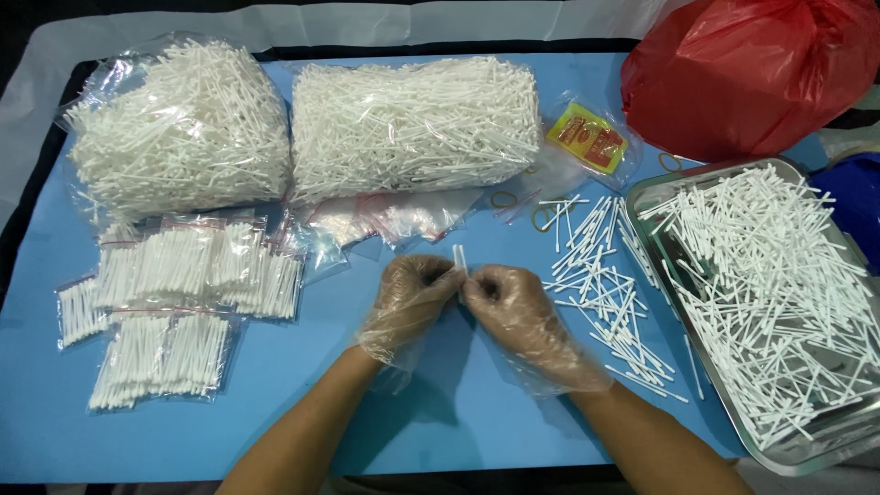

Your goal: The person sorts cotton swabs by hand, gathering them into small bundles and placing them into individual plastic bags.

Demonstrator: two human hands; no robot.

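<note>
Both gloved hands meet near the tabletop's middle, left hand (410,295) and right hand (513,307) together pinching a small bunch of white swabs (459,258) upright between fingertips. Loose swabs (605,284) lie just right (more fill the steel tray (662,179) at the right edge), and filled packets (183,293) sit left.

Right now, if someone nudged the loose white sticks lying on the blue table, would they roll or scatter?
Probably both. The loose sticks look thin and round, so they would likely roll on the smooth blue table. They lie crisscrossed with nothing binding them, so a push should scatter them. They seem very light; the gloved hands, left hand and right hand, pinch a few easily.
</note>
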